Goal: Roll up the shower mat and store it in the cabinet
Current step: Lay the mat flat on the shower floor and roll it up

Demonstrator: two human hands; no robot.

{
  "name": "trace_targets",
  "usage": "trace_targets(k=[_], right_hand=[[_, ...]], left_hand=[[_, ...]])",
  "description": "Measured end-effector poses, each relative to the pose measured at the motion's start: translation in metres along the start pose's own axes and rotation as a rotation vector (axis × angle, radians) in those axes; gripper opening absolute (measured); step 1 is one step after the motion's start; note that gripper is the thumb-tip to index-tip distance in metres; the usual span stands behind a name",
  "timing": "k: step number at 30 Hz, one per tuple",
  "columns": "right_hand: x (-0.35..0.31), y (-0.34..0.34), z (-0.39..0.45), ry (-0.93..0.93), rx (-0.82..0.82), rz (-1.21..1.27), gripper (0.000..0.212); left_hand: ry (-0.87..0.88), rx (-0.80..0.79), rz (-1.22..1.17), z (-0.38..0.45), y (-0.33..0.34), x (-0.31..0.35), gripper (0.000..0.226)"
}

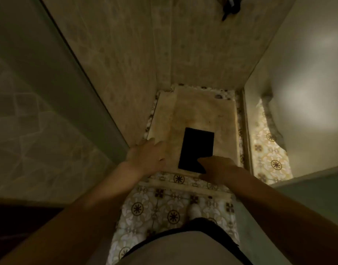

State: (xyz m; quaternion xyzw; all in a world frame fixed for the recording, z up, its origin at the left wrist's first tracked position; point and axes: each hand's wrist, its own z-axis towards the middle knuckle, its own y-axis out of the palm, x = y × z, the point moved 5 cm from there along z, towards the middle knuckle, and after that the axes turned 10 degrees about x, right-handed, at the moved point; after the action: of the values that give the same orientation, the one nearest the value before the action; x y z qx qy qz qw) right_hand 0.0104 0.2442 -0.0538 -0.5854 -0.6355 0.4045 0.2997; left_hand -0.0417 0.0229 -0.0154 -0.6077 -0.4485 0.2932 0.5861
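The shower mat (193, 113) is lying flat on the shower floor (267, 150), filling most of the stall between the left wall and the low curb on the right, its near edge just beyond the threshold strip (189, 185). A black rectangle (197, 148) is covering part of its near half; what it is cannot be told, and it may only be a blanked patch of the picture.

The main risk is that the mat is clinging to the wet-looking floor and coming up unevenly, so a roll begun from the near edge is skewing toward one wall. If the black rectangle is a loose thing, it is getting trapped in the first turn or sliding off. The person is also leaning far forward over patterned tiles, so a slip is possible. No cabinet is showing.

The left hand (145, 155) is spreading open, fingers loosely extended, and reaching to the mat's near left corner, seemingly touching it without gripping. The right hand (216, 167) is resting at the near right edge, fingers partly curled with one pointing onto the black rectangle; whether it is pinching the mat cannot be told.
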Motion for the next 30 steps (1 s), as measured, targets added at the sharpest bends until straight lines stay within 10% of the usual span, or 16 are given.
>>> trace_targets(k=[30], right_hand=[[0.178, -0.127, 0.197, -0.068, 0.033, -0.033, 0.062]], left_hand=[[-0.214, 0.108, 0.022, 0.298, -0.024, 0.009, 0.073]])
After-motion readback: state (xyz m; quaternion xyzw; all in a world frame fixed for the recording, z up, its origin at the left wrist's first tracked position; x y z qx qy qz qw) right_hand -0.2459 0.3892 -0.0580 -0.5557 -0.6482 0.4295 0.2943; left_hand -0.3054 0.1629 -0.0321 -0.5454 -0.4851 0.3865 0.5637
